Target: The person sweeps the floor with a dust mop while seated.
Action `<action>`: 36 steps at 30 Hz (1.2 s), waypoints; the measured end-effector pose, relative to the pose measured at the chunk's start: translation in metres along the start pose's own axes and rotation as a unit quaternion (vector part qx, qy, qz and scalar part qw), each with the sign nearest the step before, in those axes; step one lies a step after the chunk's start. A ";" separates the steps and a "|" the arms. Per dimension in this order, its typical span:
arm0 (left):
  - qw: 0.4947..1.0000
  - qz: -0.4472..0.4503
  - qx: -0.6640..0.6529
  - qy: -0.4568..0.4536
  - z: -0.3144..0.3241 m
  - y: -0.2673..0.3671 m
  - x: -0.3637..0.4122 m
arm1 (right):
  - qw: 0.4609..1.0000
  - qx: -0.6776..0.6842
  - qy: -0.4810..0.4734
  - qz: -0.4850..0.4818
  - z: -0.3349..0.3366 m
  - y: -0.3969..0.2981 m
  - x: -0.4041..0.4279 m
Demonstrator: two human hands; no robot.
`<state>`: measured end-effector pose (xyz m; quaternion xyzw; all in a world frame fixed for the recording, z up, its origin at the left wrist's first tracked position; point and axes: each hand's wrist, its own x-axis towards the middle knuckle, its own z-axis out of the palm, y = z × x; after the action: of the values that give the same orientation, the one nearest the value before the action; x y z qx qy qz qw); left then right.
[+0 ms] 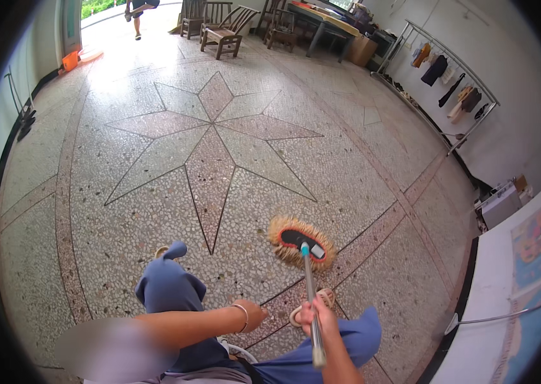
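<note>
My right hand [317,317] is closed around the metal pole [315,300] of a mop, near the pole's lower end in the picture. A light-blue joint links the pole to the mop head [302,243], a dark oval plate with an orange rim and a shaggy tan fringe, which lies on the terrazzo floor [155,211] ahead of my right foot. My left hand [252,316], with a bracelet at its wrist, hangs left of the pole and apart from it. Its fingers are partly hidden, and nothing shows in it.
Wooden chairs [224,36] and a table [323,18] stand at the far side. A clothes rack [443,62] lines the right wall. An orange bin [70,61] sits by the doorway, where a person [138,14] stands. Long-handled tools [24,115] lean at the left wall.
</note>
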<state>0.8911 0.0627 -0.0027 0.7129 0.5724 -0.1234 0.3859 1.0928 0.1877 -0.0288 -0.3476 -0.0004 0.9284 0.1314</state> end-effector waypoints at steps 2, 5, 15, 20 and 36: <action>1.000 0.010 0.000 -0.002 -0.001 0.004 -0.007 | 0.998 -0.033 0.037 -0.034 0.030 0.032 -0.054; 0.998 0.053 -0.010 -0.015 -0.003 0.016 -0.009 | 0.996 0.015 0.073 -0.055 0.041 0.042 -0.100; 1.000 0.023 -0.007 -0.017 -0.014 0.013 0.001 | 0.993 -0.038 0.008 -0.111 0.030 -0.046 0.034; 1.000 -0.028 0.005 -0.005 -0.006 -0.001 0.015 | 0.980 -0.076 0.058 -0.172 0.028 -0.049 0.063; 0.998 0.051 0.001 -0.030 0.003 0.013 -0.003 | 0.995 -0.064 0.019 -0.072 0.037 0.000 -0.005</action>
<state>0.9028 0.0573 0.0022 0.7373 0.5233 -0.1255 0.4085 1.0724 0.1898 0.0030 -0.3716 -0.0821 0.9079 0.1759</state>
